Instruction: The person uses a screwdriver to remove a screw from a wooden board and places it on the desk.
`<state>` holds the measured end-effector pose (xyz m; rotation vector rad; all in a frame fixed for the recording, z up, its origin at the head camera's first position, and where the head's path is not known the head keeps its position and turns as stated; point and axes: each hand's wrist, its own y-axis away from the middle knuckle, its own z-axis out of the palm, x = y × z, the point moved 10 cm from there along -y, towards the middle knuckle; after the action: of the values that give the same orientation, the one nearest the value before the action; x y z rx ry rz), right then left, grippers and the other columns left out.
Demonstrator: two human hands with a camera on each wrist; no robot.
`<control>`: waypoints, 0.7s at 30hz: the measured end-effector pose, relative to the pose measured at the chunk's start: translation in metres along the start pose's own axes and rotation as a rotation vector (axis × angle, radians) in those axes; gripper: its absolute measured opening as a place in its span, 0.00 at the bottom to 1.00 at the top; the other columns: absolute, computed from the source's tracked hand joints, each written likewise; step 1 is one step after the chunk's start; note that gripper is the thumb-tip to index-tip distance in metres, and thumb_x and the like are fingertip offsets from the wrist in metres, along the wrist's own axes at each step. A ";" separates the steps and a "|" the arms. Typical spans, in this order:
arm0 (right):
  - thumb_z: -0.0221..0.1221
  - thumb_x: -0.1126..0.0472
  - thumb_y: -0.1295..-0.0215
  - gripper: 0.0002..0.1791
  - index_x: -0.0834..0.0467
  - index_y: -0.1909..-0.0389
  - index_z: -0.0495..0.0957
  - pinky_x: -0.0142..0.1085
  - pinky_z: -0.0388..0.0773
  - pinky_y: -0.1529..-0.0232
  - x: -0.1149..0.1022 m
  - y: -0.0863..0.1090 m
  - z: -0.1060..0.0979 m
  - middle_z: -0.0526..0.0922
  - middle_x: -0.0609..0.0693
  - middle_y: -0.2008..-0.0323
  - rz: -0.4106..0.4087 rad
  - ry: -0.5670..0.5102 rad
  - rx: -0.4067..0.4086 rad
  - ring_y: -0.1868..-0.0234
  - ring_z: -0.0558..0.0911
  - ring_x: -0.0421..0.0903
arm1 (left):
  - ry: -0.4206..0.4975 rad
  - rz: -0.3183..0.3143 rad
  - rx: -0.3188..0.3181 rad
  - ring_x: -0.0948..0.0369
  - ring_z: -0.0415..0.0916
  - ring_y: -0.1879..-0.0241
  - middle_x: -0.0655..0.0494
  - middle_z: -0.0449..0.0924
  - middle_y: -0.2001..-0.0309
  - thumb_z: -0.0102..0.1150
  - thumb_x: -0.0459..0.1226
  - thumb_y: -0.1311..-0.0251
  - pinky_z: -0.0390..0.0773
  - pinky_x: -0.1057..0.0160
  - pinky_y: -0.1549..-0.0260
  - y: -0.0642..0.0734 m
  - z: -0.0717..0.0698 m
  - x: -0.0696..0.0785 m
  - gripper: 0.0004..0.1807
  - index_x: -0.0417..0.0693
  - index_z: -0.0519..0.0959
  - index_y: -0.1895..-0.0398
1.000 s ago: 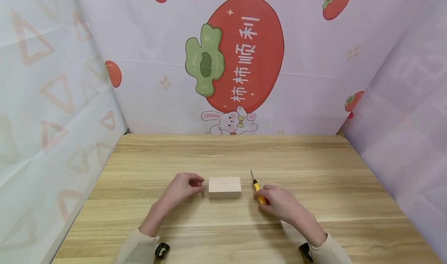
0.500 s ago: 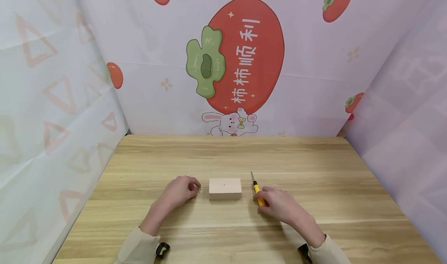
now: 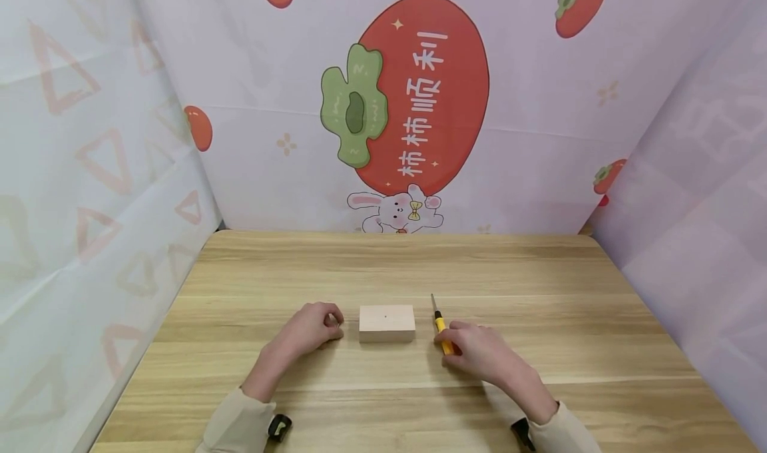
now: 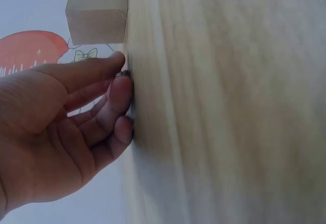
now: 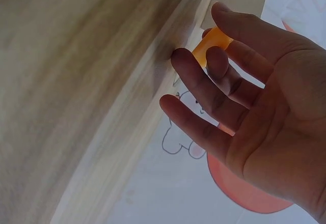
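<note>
My left hand point(image 3: 308, 328) is low over the table, left of a pale wooden block point(image 3: 386, 335). In the left wrist view its thumb and fingers pinch a small dark metal screw point(image 4: 123, 73), mostly hidden by the fingertips right at the tabletop. The block lies flat, with a small dark hole in the middle of its top. On the block's right, my right hand point(image 3: 479, 352) holds the yellow handle of a screwdriver point(image 3: 440, 324) between thumb and fingers. Its thin shaft points toward the back of the table. In the right wrist view the other fingers are spread.
The wood-grain table point(image 3: 383, 400) extends around both hands. Behind it hangs a printed cloth backdrop point(image 3: 539, 100) with fruit and a rabbit, and cloth also encloses the left and right sides. A black wrist strap point(image 3: 279, 428) shows at the left sleeve.
My left hand has moved a little left, away from the block, and lowered toward the tabletop with the screw. My right hand and the screwdriver stay in place.
</note>
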<state>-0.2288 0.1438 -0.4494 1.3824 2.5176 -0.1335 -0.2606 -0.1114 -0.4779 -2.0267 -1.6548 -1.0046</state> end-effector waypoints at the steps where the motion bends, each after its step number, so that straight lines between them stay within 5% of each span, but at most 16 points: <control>1: 0.70 0.56 0.44 0.14 0.52 0.56 0.85 0.30 0.62 0.77 0.000 0.000 0.000 0.74 0.40 0.70 0.000 0.000 -0.002 0.76 0.66 0.35 | 0.011 0.005 -0.011 0.61 0.73 0.83 0.54 0.77 0.80 0.67 0.31 0.44 0.72 0.64 0.77 0.000 0.001 -0.001 0.09 0.42 0.82 0.59; 10: 0.70 0.55 0.42 0.14 0.51 0.55 0.85 0.29 0.65 0.74 0.001 0.000 0.006 0.75 0.39 0.69 -0.001 -0.010 -0.040 0.74 0.67 0.35 | 0.087 0.049 -0.102 0.60 0.75 0.81 0.54 0.78 0.80 0.68 0.26 0.50 0.72 0.64 0.77 0.001 0.003 -0.002 0.16 0.38 0.81 0.55; 21: 0.67 0.59 0.41 0.12 0.51 0.56 0.85 0.29 0.66 0.73 0.000 0.000 0.007 0.76 0.39 0.69 -0.030 -0.026 -0.068 0.74 0.68 0.33 | -0.044 0.037 -0.039 0.63 0.69 0.76 0.58 0.74 0.77 0.74 0.34 0.50 0.69 0.64 0.72 -0.001 0.000 0.003 0.15 0.43 0.81 0.59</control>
<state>-0.2271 0.1425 -0.4560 1.3085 2.4982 -0.0707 -0.2612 -0.1091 -0.4753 -2.1109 -1.6257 -0.9946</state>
